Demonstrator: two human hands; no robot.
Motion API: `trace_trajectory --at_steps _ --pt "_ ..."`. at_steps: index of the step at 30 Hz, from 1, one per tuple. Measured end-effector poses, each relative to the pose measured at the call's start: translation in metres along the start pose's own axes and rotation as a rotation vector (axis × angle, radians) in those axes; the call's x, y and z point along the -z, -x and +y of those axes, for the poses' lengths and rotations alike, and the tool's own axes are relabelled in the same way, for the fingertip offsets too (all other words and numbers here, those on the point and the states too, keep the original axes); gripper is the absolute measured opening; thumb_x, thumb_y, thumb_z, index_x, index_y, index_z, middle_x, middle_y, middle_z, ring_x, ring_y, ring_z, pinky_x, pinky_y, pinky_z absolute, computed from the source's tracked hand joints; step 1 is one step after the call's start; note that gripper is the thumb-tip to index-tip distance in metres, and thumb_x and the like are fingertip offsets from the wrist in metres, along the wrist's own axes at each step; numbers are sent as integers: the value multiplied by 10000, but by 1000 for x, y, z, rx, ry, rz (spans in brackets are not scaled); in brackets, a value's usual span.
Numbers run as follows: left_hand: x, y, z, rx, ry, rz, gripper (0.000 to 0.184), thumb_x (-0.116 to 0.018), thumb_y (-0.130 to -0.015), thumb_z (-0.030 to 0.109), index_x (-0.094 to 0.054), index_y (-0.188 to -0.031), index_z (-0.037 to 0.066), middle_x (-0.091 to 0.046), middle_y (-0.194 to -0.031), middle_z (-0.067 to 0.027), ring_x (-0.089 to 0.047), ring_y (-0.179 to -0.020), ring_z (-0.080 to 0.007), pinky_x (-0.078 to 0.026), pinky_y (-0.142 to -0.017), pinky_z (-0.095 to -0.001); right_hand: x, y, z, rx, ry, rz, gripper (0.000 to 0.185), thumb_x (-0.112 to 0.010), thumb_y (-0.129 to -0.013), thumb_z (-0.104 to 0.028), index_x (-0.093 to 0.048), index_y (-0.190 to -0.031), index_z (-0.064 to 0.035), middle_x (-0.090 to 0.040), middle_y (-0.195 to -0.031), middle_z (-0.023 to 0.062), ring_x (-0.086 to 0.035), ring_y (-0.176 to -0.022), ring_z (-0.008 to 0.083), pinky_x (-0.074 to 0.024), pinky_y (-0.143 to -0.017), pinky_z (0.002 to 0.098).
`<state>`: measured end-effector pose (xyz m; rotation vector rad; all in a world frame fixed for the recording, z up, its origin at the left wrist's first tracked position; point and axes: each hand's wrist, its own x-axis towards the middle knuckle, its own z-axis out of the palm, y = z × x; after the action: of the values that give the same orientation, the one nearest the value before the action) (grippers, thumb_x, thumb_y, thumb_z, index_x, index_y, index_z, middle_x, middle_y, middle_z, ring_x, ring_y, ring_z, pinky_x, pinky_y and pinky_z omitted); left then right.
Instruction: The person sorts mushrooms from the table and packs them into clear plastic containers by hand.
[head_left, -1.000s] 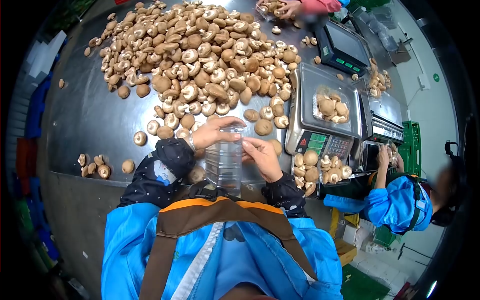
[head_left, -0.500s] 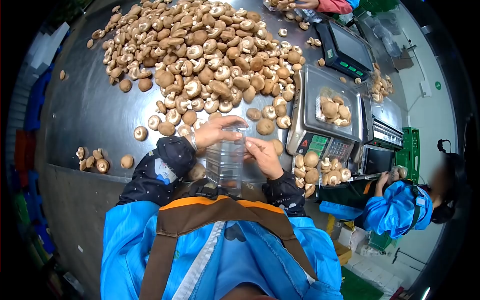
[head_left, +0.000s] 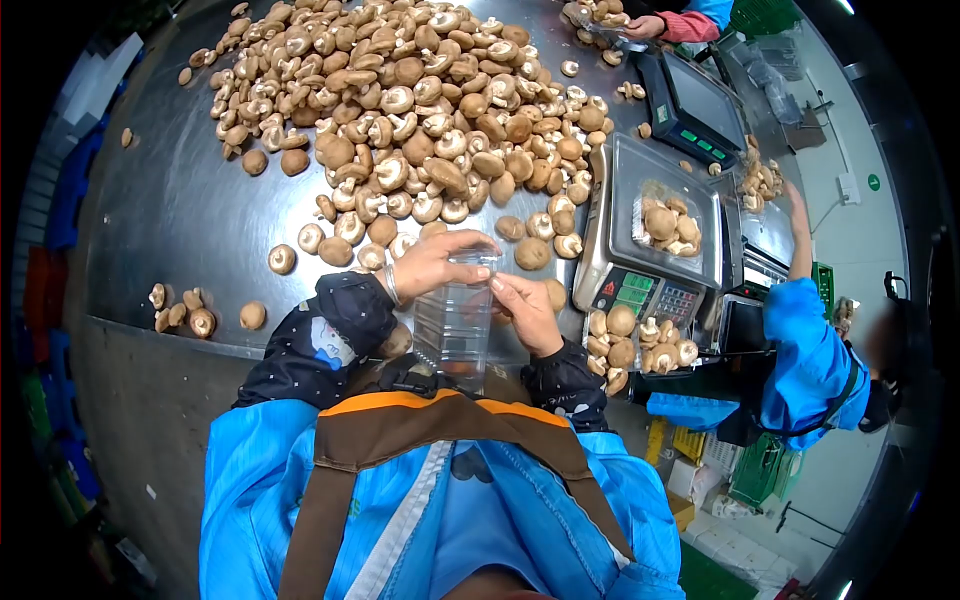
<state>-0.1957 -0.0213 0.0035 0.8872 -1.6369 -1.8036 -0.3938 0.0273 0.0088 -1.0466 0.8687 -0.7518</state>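
Close to my body at the table's edge is a clear ribbed plastic punnet [head_left: 452,335], tilted, with no mushrooms visible in it. My left hand [head_left: 440,266] is closed over its far end, thumb and fingers gripping the rim. On the other side my right hand [head_left: 528,312] pinches the punnet's edge between thumb and forefinger. Just beyond both hands spreads a large heap of brown shiitake mushrooms [head_left: 400,120]. A few loose mushrooms lie right by my fingers, one partly hidden behind my left wrist.
To the right, a scale [head_left: 645,275] carries a filled mushroom punnet [head_left: 668,222]. Filled punnets [head_left: 640,340] stand before it. A second scale [head_left: 695,110] is farther back. One co-worker's hand [head_left: 645,27] holds mushrooms at the top; another co-worker [head_left: 810,350] stands at right.
My hands and the punnet have hardly moved. The co-worker at right now stretches an arm toward mushrooms on the far scale. At the top, the other co-worker's hand has come further into view.
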Motion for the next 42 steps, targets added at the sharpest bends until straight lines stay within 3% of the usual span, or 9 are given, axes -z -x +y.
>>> trace_trajectory --at_steps 6,9,12,18,24,30,36,39,42 --pt "-1 2 4 -21 -52 10 354 -640 -837 212 -553 -1159 93 -570 -1054 -33 -521 -1001 -131 -412 -889 -276 -3 5 15 16 64 101 340 -459 -966 -232 -544 -1132 52 -653 -931 110 -630 -799 144 -473 -706 220" --pt "-1 1 5 -33 -105 16 339 -631 -846 210 -556 -1154 90 -568 -1059 -36 -520 -1011 -131 -412 -894 -278 3 3 8 35 -253 7 313 -480 -958 -203 -551 -1129 50 -647 -933 98 -616 -814 128 -468 -717 222" --pt "-3 -1 5 -29 -90 21 327 -624 -853 212 -558 -1148 87 -566 -1065 -38 -520 -1021 -133 -411 -902 -281 -1 1 3 53 154 57 304 -473 -961 -197 -565 -1092 61 -639 -937 91 -600 -819 114 -470 -731 229" --pt "-2 0 9 11 -26 13 315 -613 -860 214 -559 -1141 83 -560 -1070 -35 -518 -1024 -134 -414 -900 -282 -2 0 0 36 -101 3 306 -480 -963 -212 -590 -1042 63 -633 -915 60 -570 -814 90 -458 -733 232" --pt "-2 -1 9 11 56 -15 311 -606 -859 200 -556 -1144 86 -556 -1066 -32 -515 -1019 -131 -409 -898 -276 4 -3 4 104 157 28 338 -465 -969 -233 -597 -1026 73 -648 -900 106 -610 -809 136 -480 -743 256" --pt "-1 -1 14 30 75 -21 300 -595 -861 182 -557 -1144 91 -555 -1053 -36 -515 -1000 -136 -408 -887 -280 7 -6 6 69 74 30 319 -489 -959 -218 -600 -1032 72 -654 -877 95 -612 -797 132 -484 -726 251" --pt "1 -3 14 1 37 -46 290 -572 -857 128 -556 -1145 92 -560 -1035 -39 -520 -981 -134 -408 -879 -279 4 -6 1 141 227 18 324 -478 -962 -220 -609 -1009 73 -656 -873 105 -614 -774 132 -485 -704 248" --pt "0 -4 15 22 33 -48 291 -561 -853 103 -556 -1144 91 -565 -1023 -38 -523 -971 -132 -408 -878 -278 1 -8 8 135 104 94 308 -526 -940 -242 -644 -967 40 -638 -787 22 -556 -688 66 -463 -625 213" --pt "0 -4 12 25 52 -47 286 -553 -854 96 -557 -1141 88 -570 -1016 -35 -526 -963 -127 -411 -872 -275 0 -7 7 118 109 94 306 -521 -942 -235 -643 -963 45 -636 -776 25 -554 -676 68 -463 -619 214"
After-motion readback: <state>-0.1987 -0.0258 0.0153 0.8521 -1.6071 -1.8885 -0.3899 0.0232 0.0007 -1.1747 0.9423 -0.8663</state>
